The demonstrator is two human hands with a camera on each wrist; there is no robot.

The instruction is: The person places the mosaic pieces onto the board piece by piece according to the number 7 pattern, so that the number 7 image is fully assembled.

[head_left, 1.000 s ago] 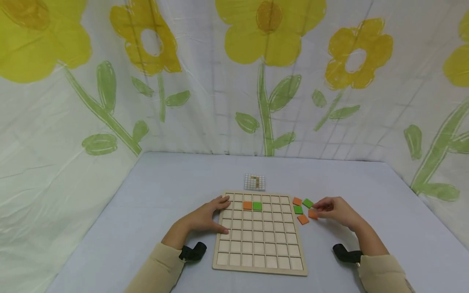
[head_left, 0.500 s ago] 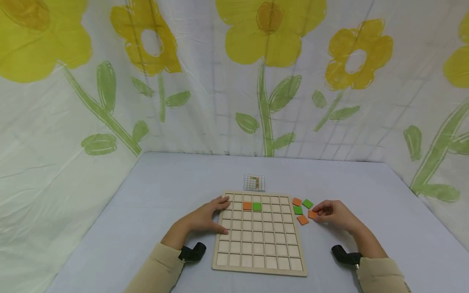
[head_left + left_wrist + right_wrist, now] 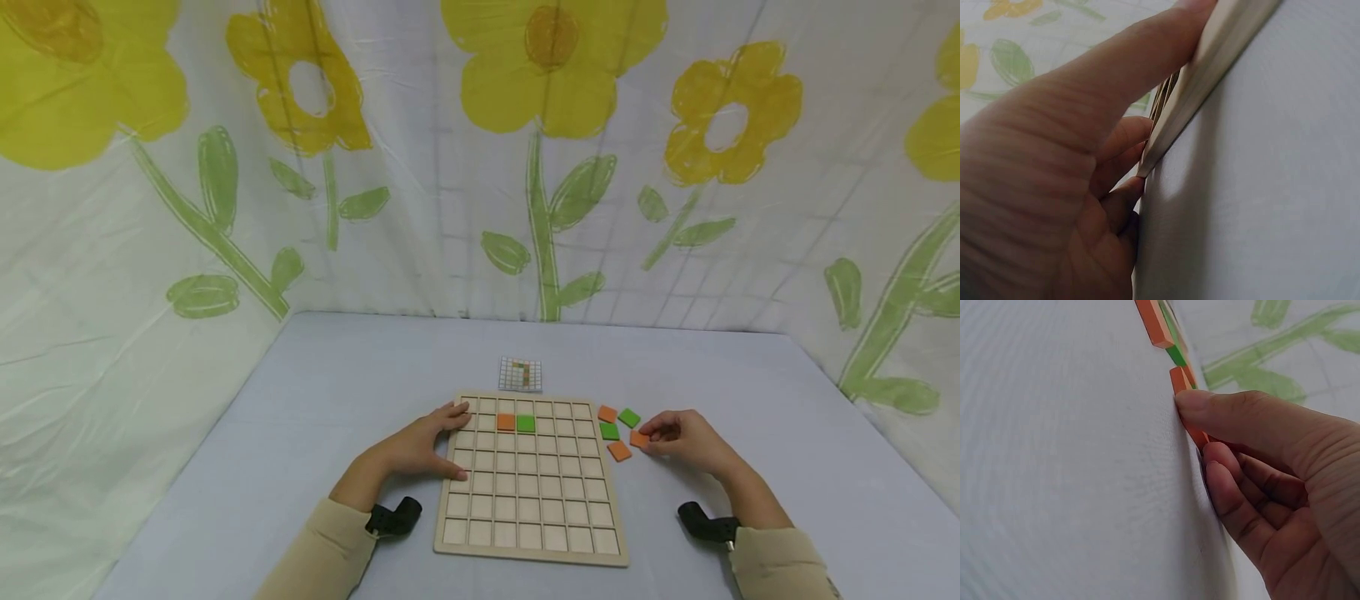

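My left hand (image 3: 416, 442) rests on the left edge of a wooden grid board (image 3: 528, 553), its fingers and thumb spread along the rim. In the board's second row from the top, an orange tile and a green tile (image 3: 526, 424) sit side by side. Right of the board, my right hand (image 3: 693, 446) pinches a square orange tile (image 3: 639, 439) at the table surface. The right wrist view shows the thumb against this tile, with the other fingers curled. Beside it lie loose green tiles and orange tiles, one orange tile (image 3: 619, 451) nearest the board's side.
A small pattern card (image 3: 521, 374) with a coloured grid lies behind the board. The table (image 3: 360, 358) has a pale cover. A white curtain (image 3: 420, 225) printed with yellow flowers stands around its back and sides.
My right hand has drawn slightly back from the green tile, its fingers now at the orange tile. The left hand and the board keep their places.
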